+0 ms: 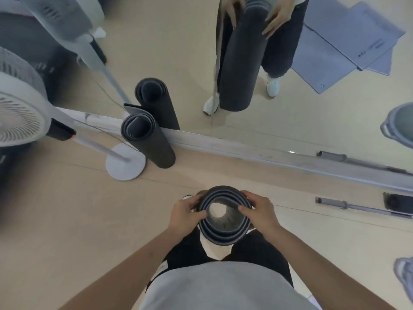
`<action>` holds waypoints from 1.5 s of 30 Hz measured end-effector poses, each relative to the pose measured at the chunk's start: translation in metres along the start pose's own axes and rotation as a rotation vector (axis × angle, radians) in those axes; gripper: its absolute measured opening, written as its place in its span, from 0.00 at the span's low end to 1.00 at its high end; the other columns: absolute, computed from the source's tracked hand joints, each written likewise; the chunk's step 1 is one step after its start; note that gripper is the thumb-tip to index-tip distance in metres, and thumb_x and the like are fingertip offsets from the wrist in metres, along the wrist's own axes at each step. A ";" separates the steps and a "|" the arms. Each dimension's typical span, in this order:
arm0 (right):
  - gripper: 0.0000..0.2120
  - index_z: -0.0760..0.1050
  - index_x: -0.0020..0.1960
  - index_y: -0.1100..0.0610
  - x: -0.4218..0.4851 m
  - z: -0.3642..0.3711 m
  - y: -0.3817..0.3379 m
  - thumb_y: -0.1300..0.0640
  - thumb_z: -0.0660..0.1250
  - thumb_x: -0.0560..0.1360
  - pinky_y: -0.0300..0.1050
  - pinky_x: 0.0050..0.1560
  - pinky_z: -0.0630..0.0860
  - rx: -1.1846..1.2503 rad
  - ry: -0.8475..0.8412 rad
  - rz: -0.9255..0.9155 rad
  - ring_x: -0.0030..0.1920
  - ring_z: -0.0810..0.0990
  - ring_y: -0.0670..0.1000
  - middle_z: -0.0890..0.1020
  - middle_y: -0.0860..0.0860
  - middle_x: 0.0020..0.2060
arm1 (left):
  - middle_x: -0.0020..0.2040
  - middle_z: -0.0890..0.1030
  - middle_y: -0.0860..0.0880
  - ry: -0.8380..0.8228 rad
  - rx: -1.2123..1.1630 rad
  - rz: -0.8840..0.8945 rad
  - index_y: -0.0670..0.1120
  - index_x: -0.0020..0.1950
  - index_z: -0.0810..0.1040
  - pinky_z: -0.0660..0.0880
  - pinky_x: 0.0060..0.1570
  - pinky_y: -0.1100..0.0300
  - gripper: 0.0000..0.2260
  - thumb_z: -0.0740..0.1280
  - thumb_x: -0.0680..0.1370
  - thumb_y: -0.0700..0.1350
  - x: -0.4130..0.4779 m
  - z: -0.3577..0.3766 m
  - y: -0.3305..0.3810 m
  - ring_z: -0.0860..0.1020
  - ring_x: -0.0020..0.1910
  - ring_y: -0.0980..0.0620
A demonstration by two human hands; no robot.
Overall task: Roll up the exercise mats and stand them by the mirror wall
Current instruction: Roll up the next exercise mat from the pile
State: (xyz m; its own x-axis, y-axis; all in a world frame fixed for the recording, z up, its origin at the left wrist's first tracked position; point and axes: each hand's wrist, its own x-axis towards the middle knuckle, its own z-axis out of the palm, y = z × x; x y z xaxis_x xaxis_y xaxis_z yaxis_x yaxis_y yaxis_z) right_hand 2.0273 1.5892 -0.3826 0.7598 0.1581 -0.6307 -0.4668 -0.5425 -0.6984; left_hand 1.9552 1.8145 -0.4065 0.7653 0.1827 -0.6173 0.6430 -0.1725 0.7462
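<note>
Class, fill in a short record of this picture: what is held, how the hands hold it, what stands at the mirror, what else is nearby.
Held: dark rolled mat, upright, seen from above
Hands: left hand and right hand grip its top rim, one each side
At mirror wall: second rolled mat, standing upright
Nearby: pedestal fan left of it; metal bar lying to the right

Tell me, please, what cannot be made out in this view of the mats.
Head view:
- Held mat: lower end hidden by its own top, which the left hand and right hand grip.
- Fan: cut off by the left edge.
- Bar: far end cut off by the right edge.
- Grey thing, lower right: blurred and cut off by the edge.
</note>
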 end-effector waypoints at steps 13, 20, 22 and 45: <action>0.27 0.80 0.50 0.28 0.205 0.114 -0.058 0.65 0.71 0.77 0.61 0.51 0.84 0.099 0.062 0.114 0.49 0.86 0.53 0.86 0.42 0.45 | 0.50 0.88 0.50 0.034 0.220 -0.030 0.53 0.62 0.85 0.80 0.59 0.47 0.22 0.75 0.69 0.40 0.204 -0.117 0.012 0.84 0.54 0.49; 0.21 0.78 0.49 0.37 0.275 0.156 -0.079 0.66 0.69 0.79 0.57 0.41 0.86 0.219 0.125 0.187 0.47 0.85 0.55 0.85 0.49 0.46 | 0.48 0.86 0.53 0.011 0.379 0.031 0.55 0.64 0.83 0.79 0.51 0.54 0.18 0.72 0.74 0.44 0.290 -0.148 0.007 0.84 0.47 0.53; 0.18 0.78 0.51 0.40 0.290 0.165 -0.083 0.66 0.68 0.80 0.55 0.39 0.86 0.259 0.138 0.209 0.46 0.85 0.54 0.84 0.47 0.46 | 0.48 0.86 0.52 0.027 0.447 0.062 0.54 0.64 0.82 0.76 0.48 0.57 0.16 0.71 0.77 0.43 0.308 -0.152 0.008 0.83 0.47 0.51; 0.28 0.71 0.72 0.53 0.388 0.201 -0.079 0.43 0.71 0.77 0.52 0.38 0.86 0.003 0.002 0.257 0.56 0.82 0.58 0.79 0.55 0.63 | 0.49 0.76 0.58 0.694 -0.051 -0.201 0.49 0.59 0.79 0.75 0.55 0.59 0.13 0.74 0.75 0.44 0.300 -0.107 -0.065 0.77 0.48 0.57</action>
State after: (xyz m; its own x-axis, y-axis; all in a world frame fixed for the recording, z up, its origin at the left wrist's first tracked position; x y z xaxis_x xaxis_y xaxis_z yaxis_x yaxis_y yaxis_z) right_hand 2.2682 1.8589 -0.6399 0.6172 0.0136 -0.7867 -0.6458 -0.5624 -0.5164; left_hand 2.1401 1.9838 -0.6138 0.4262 0.7816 -0.4554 0.7541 -0.0290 0.6561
